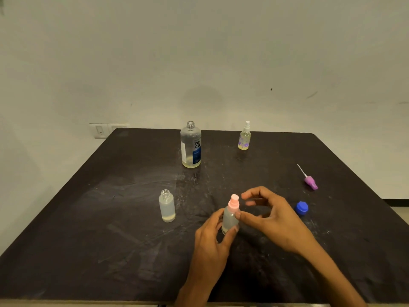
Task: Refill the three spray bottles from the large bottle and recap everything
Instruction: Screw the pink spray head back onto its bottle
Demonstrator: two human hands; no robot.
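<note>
item: pink-topped bottle (230,216), which we steady in our left hand (213,238); right hand (269,212) loose beside its top (likely screwing).

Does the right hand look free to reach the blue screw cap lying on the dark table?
Probably yes: the right hand hovers open just left of the blue screw cap, nothing lying between them.

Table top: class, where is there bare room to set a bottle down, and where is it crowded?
Free: the left side, left of the open small bottle, and the near edge of the table. Crowded: around the hands, left hand, right hand, pink-capped bottle, blue cap.
</note>
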